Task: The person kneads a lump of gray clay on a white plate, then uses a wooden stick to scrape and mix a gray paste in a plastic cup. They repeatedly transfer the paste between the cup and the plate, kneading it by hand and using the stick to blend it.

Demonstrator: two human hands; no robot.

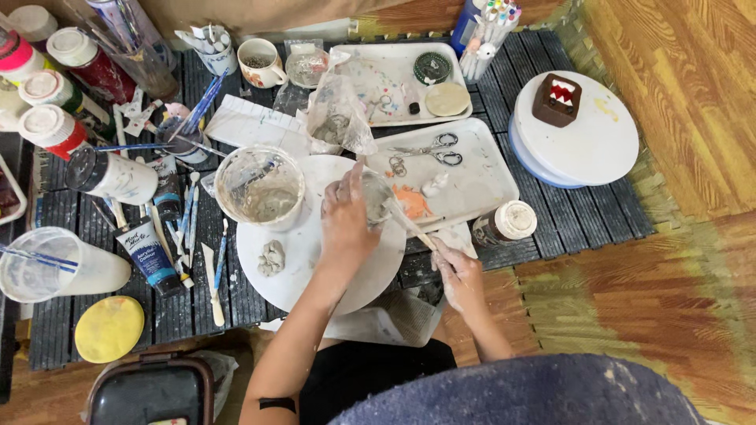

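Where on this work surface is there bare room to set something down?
Free: the white turntable around the brown block, and the round board below the bucket near the clay lump. The left side, with bottles and brushes, is crowded.

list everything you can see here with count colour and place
round white board: 1, centre of dark slatted mat
clear plastic tub: 1, grey-smeared, on board's far-left part
grey clay lump: 1, on board
white rectangular trays: 2, behind the board
silver scissors: 1, on near tray
white turntable: 1, right, carrying brown block
yellow disc: 1, near-left
paint bottles: several, left
left hand: holds small clay-smeared cup
right hand: holds wooden stick
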